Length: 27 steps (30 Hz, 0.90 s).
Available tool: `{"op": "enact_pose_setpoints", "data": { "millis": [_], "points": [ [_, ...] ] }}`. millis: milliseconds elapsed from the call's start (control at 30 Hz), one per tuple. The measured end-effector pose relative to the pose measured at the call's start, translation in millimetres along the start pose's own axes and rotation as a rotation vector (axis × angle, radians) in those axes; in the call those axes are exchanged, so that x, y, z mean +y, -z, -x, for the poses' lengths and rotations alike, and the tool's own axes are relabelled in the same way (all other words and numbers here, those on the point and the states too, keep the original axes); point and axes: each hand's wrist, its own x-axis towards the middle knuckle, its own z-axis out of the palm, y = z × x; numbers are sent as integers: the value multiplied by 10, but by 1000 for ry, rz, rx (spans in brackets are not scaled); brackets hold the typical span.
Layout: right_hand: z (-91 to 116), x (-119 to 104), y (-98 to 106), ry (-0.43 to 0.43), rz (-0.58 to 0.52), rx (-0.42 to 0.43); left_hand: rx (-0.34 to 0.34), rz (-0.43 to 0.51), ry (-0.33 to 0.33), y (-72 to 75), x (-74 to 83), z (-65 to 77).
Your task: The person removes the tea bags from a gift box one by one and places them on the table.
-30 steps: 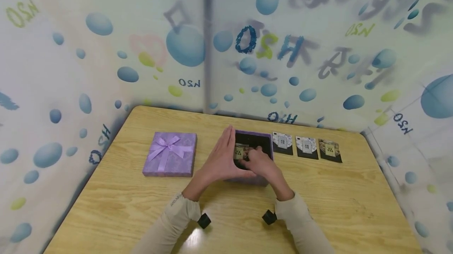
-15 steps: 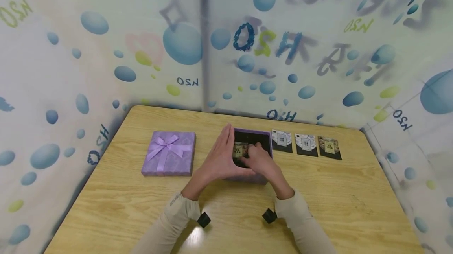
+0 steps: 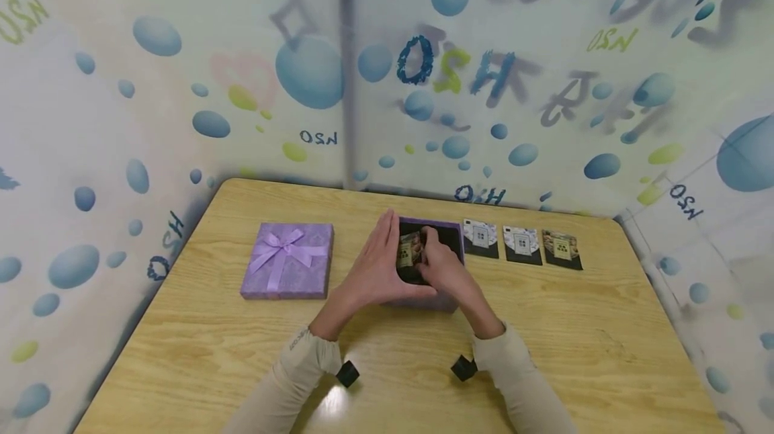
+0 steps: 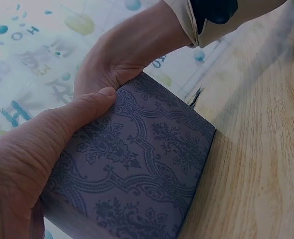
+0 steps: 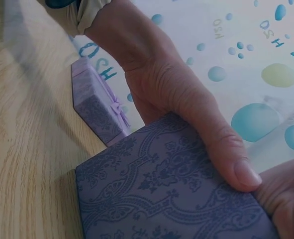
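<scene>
A lidless purple patterned box point(image 3: 444, 302) with a dark inside stands near the table's middle. My left hand point(image 3: 376, 269) rests along its left side, fingers straight, with the thumb stretched over the front rim; the left wrist view shows this thumb point(image 4: 89, 107) on the edge of the box's front wall point(image 4: 132, 154). Inside, my right hand point(image 3: 446, 269) pinches the right edge of a small square packet point(image 3: 408, 250) with a dark and gold printed face, which is tilted. The left hand hides part of the box, and the wrist views do not show the packet.
The purple lid point(image 3: 289, 261) with a lilac ribbon bow lies left of the box. To the right, three flat square packets lie in a row: two pale and black ones point(image 3: 480, 239) and a brown-gold one point(image 3: 562, 249). Walls rise behind the wooden table point(image 3: 242, 346).
My right hand's fingers have shifted toward the back of the box, and the packet beside them has tipped from lying flat to a tilt. The left hand keeps its place on the box.
</scene>
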Motion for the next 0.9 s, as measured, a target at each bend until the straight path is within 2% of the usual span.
{"op": "enact_pose_setpoints", "data": {
  "millis": [233, 400, 500, 733, 900],
  "points": [
    [2, 23, 27, 48, -17, -38, -16, -9, 6, -12, -1, -12],
    [15, 47, 35, 85, -110, -28, -14, -7, 6, -16, 9, -16],
    [20, 42, 37, 82, -130, -38, -5, -14, 0, -9, 7, -12],
    [-3, 6, 25, 47, -15, -56, -10, -13, -1, 2, 4, -14],
    [7, 24, 10, 116, 33, -12, 3, -2, -8, 0, -5, -21]
  ]
}}
